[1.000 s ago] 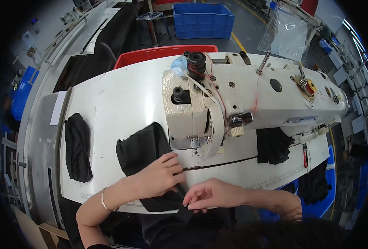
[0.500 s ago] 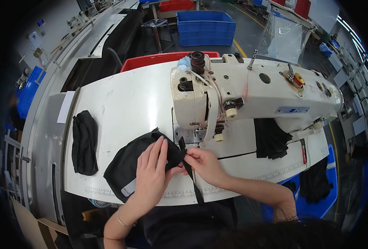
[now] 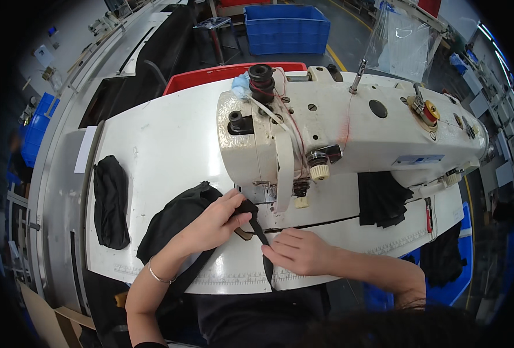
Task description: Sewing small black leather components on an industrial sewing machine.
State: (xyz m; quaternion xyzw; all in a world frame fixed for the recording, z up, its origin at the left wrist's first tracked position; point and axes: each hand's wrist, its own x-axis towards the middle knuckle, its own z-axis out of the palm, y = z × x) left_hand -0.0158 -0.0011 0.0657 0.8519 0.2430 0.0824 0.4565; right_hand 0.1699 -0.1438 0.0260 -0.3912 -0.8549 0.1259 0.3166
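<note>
Starting closest in, the long, narrow black fabric strip [image 3: 261, 235] trails from the front edge of the smooth white bench [image 3: 147, 139] up to the left fingertips. Right hand [image 3: 299, 252] has curled fingers against its side; can't tell if that grip is actually pinching or just touching. I'd use it to smooth the tail straight, no twists. Left hand [image 3: 216, 223] has its grip pinched on the strip's upper end, and the wide, loose black cloth piece [image 3: 179, 217] lies bunched beside it, so I'd sweep those folds clear. Just past that is the white metal sewing machine [image 3: 326, 124]: line edges up first, imo, and mind those left fingertips near the needle end [image 3: 264, 190].
</note>
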